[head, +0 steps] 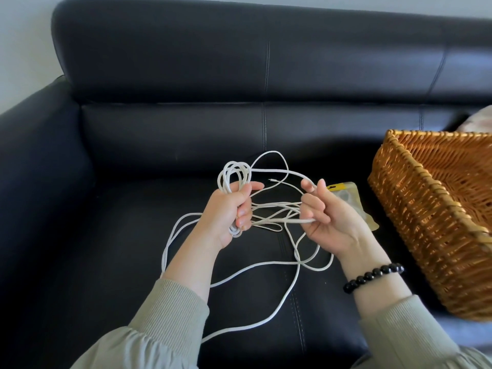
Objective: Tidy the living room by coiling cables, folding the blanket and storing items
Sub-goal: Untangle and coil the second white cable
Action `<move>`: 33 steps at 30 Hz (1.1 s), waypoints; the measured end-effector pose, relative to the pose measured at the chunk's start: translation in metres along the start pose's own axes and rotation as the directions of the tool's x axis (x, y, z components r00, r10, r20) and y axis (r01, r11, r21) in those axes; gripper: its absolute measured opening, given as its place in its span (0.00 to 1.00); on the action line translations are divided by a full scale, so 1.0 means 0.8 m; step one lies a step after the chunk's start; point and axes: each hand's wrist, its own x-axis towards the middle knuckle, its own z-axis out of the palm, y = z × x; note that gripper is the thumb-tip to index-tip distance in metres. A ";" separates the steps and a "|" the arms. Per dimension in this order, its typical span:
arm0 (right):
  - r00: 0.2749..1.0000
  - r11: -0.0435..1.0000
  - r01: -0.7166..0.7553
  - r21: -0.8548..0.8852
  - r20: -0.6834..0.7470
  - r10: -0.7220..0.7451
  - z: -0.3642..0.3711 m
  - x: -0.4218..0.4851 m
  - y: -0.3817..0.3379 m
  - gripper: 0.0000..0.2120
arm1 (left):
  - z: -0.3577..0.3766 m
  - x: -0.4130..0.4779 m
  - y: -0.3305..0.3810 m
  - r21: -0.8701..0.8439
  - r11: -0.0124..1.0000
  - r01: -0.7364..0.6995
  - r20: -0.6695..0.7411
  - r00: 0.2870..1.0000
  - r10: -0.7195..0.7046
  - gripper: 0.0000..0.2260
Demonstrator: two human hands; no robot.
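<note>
Black leather sofa (133, 262) against a pale wall (21, 49), seen from above; its seat is the working surface. The long white cable (290, 221) lies partly on the seat cushion in loose, crossing loops and is partly lifted between the two hands above the middle of the seat. The left hand (229, 209) grips a bundle of several finished turns, fingers curled round them, so that the loops stand up above the fist and a short bend shows below it. From this bundle we follow one strand arching across to the right hand (327, 217), which pinches a lower strand between thumb and curled fingers. A thin free end of cable shows between the hands, its tip too small to identify. A bracelet of round black beads (372, 275) circles the right wrist, and ribbed grey-green sleeves (170, 315) cover both forearms. Just behind the right hand, a clear plastic pouch with a yellow header (346, 193) rests on the seat. Beside it, to the right, stands a rectangular woven wicker basket (426, 222). Beyond the basket we note a pale patterned fabric (479, 121), possibly a cushion.
</note>
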 end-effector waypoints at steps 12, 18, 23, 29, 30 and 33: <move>0.961 0.207 0.223 -0.953 0.179 -0.211 0.009 -0.013 0.018 0.12 | -0.006 -0.001 0.009 -0.403 0.915 0.026 0.002 1.000 -0.027 0.13; 0.974 0.025 0.202 -0.979 0.198 -0.106 0.014 -0.015 0.024 0.11 | -0.003 -0.002 0.008 -0.438 0.899 -0.001 0.003 1.000 0.003 0.13; 0.976 -0.012 0.167 -0.986 0.167 -0.140 0.013 -0.013 0.024 0.11 | 0.002 -0.003 0.011 -0.342 0.940 -0.003 -0.070 0.997 -0.023 0.14; 0.971 -0.045 0.136 -0.990 0.142 -0.191 0.009 -0.010 0.029 0.14 | 0.009 -0.006 0.011 -0.454 0.891 0.002 0.003 1.000 -0.001 0.11; 0.972 -0.063 0.123 -0.990 0.133 -0.195 0.008 -0.010 0.029 0.15 | 0.010 -0.007 0.010 -0.459 0.888 0.013 0.028 1.000 0.000 0.11; 0.970 -0.083 0.082 -0.993 0.099 -0.220 0.002 -0.007 0.027 0.14 | 0.010 -0.003 0.006 -0.315 0.949 -0.008 0.039 0.999 0.021 0.11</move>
